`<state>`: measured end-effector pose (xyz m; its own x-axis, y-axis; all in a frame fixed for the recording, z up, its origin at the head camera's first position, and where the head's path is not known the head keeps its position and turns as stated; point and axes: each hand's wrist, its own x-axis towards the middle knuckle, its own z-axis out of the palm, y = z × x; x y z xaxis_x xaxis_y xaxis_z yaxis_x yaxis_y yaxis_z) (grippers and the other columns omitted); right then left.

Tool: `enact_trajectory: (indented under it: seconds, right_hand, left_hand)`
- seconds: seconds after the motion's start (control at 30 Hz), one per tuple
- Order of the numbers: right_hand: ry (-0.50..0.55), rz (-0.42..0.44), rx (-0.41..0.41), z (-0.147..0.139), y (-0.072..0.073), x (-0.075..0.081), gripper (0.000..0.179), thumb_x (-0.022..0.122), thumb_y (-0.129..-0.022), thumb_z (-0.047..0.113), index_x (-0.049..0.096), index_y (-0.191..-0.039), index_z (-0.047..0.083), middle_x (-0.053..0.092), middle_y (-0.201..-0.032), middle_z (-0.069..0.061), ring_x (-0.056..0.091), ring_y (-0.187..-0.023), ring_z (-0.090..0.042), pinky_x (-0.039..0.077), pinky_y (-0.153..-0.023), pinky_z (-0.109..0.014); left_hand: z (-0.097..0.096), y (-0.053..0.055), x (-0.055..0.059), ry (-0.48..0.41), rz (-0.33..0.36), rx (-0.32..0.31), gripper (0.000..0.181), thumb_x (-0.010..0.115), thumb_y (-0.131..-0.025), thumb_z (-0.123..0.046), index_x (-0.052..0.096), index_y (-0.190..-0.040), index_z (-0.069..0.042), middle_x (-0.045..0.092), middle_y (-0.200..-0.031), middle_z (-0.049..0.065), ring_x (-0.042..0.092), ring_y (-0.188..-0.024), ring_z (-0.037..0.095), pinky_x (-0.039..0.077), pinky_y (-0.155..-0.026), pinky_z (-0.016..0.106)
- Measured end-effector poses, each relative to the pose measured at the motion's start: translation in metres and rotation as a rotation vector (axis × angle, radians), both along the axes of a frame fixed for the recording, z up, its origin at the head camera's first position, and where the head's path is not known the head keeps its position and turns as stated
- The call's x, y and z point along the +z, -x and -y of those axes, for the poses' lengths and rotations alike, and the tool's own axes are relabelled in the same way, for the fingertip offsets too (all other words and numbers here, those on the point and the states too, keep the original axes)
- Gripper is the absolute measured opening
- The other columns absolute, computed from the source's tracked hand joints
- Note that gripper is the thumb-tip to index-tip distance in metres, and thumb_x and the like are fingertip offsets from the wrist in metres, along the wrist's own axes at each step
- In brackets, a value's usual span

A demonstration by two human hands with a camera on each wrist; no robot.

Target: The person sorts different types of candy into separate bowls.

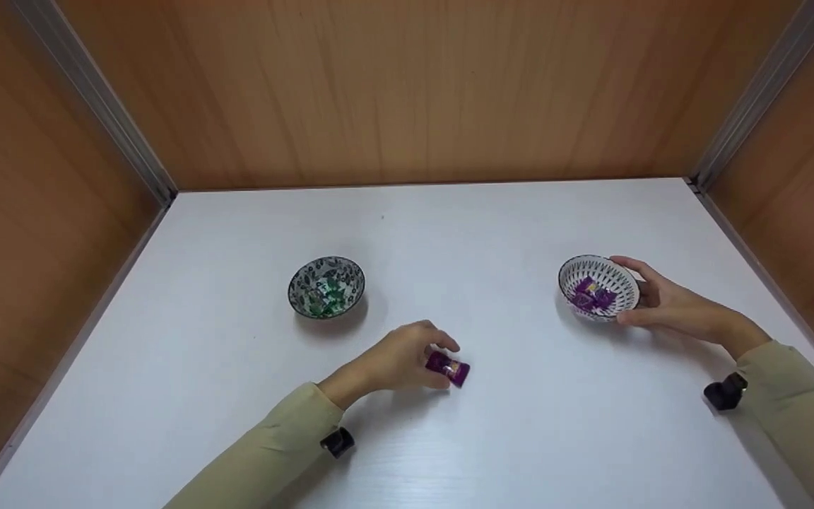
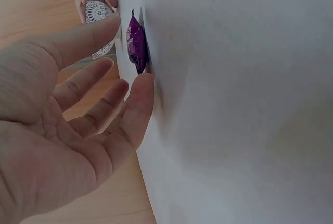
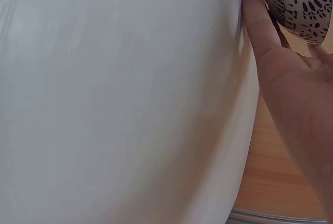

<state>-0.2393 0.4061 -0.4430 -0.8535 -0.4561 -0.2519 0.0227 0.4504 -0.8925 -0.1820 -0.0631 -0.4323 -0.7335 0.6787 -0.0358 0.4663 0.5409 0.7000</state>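
A purple wrapped candy point(image 1: 448, 368) lies on the white table, its outer end pointing away from my left hand point(image 1: 407, 359). In the left wrist view the thumb and fingers are spread apart around the near end of the candy point(image 2: 137, 44), with a fingertip right at its lower tip. My right hand point(image 1: 679, 305) holds a white bowl with a dark pattern point(image 1: 626, 274) from its right side, thumb in front and fingers behind. Several purple candies point(image 1: 593, 295) sit inside that bowl. The right wrist view shows only the outer wall of the bowl point(image 3: 307, 5) beside the fingers.
A dark floral bowl point(image 1: 301, 272) with several green wrapped candies point(image 1: 329, 295) stands left of centre. Wood-grain panels point(image 1: 407, 92) border the table point(image 1: 463, 226) at the back and both sides, joined by metal corner strips.
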Motion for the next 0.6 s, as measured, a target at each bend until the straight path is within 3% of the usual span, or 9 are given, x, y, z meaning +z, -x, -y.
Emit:
enact_trajectory:
  seconds: [0.37, 0.6]
  right_hand:
    - [0.005, 0.004, 0.002, 0.001, 0.000, 0.002, 0.094, 0.072, -0.094, 0.012, 0.010, -0.161, 0.032, 0.032, -0.153, -0.022, 0.044, -0.134, -0.033, 0.049, -0.096, -0.033]
    - [-0.008, -0.008, -0.004, -0.001, -0.001, 0.002, 0.094, 0.072, -0.094, 0.013, 0.010, -0.161, 0.033, 0.036, -0.150, -0.023, 0.047, -0.130, -0.031, 0.049, -0.094, -0.036]
  left_hand:
    - [-0.005, 0.006, -0.014, -0.001, 0.001, -0.031, 0.036, 0.084, -0.082, -0.009, 0.073, -0.116, -0.005, 0.072, -0.101, 0.005, 0.064, -0.089, 0.014, 0.051, -0.082, 0.027]
    - [-0.008, 0.010, -0.015, 0.010, 0.099, -0.011, 0.023, 0.086, -0.080, -0.008, 0.076, -0.102, -0.008, 0.069, -0.085, -0.005, 0.055, -0.073, 0.006, 0.046, -0.069, 0.024]
